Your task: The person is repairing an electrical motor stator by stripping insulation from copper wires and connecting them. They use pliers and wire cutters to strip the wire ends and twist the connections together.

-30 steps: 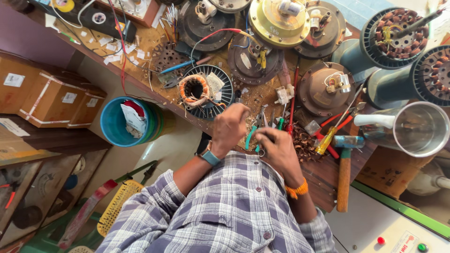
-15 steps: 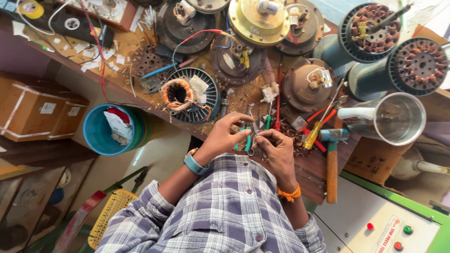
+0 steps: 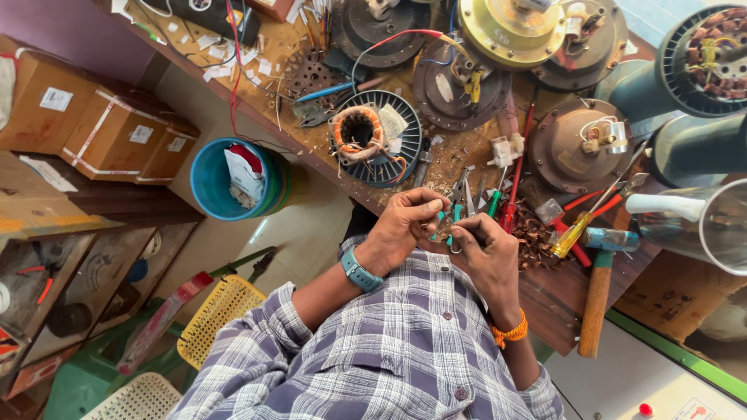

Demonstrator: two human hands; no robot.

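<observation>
A scarred wooden counter (image 3: pixel 560 303) is crowded with round metal motor covers, a black finned disc wound with copper coil (image 3: pixel 372 136), screwdrivers and a wooden-handled hammer (image 3: pixel 597 289). Cardboard boxes (image 3: pixel 109 132) sit on a shelf beside a blue bucket (image 3: pixel 226 180) on the pale floor. Over the counter's edge, the left hand (image 3: pixel 401 227) and right hand (image 3: pixel 486 253) meet, each grip pinched together on small teal-handled pliers (image 3: pixel 450 224) held between them.
</observation>
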